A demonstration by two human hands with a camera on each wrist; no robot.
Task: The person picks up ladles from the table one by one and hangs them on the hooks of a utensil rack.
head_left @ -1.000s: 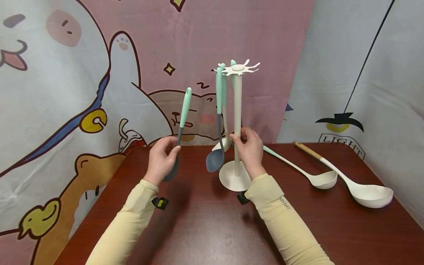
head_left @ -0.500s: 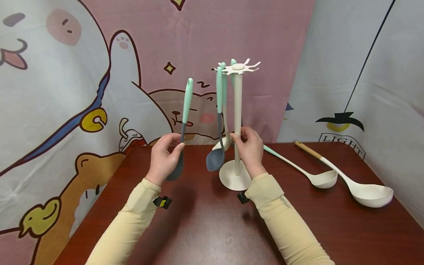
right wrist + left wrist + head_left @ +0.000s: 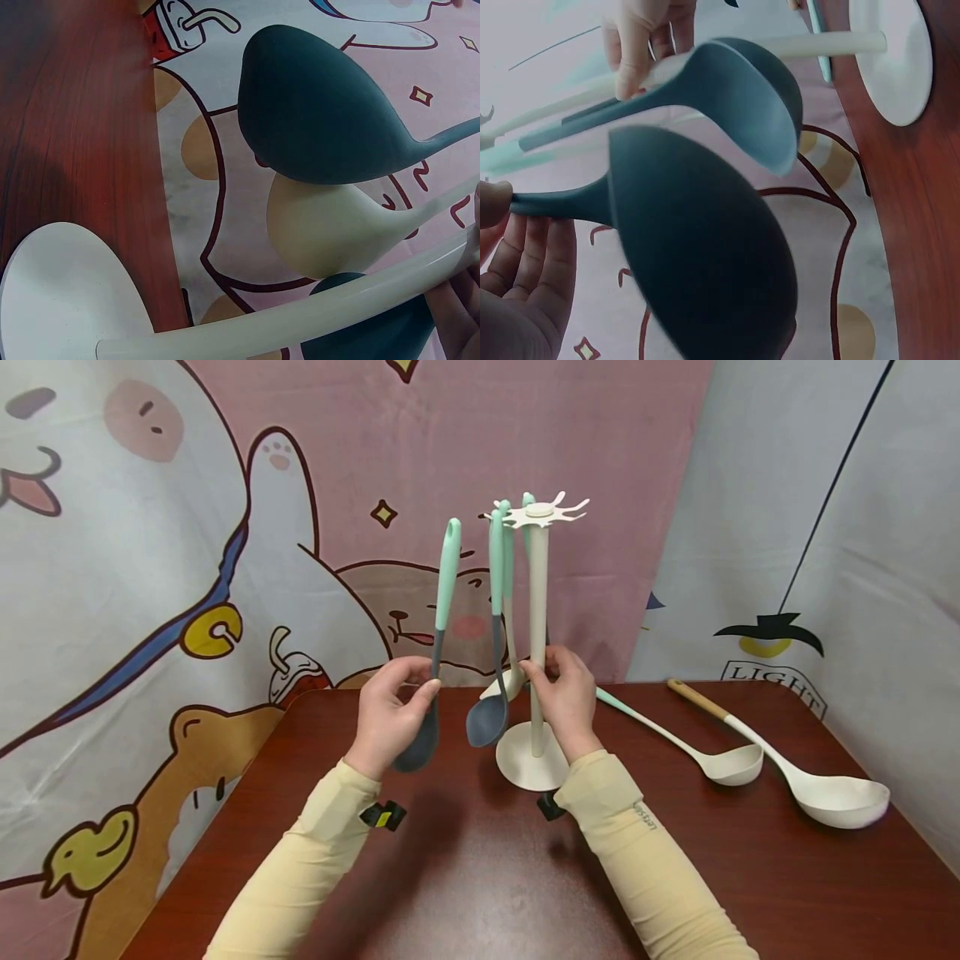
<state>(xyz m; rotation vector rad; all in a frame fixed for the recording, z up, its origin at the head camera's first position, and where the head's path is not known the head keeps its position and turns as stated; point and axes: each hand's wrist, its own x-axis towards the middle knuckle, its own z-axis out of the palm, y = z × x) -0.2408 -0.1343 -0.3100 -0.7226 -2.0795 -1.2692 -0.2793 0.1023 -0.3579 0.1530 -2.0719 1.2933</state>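
My left hand pinches the dark grey neck of a mint-handled ladle between thumb and fingers. Its handle points up and leans slightly right; its dark bowl hangs below, partly behind the hand in the head view. To the right stands a cream utensil stand with a hooked top. My right hand grips its pole at lower-middle height. From the hooks hang a dark grey ladle and a cream-bowled ladle. Another dark-headed utensil hangs partly hidden behind the pole.
Right of the stand lie a mint-handled cream ladle and a larger white ladle with a wooden-looking handle. The stand's round base rests on the dark red table. A cartoon-printed cloth hangs behind the table.
My left hand has moved right and slightly up, bringing the ladle closer to the stand and the hanging utensils. The right hand keeps its grip on the pole.
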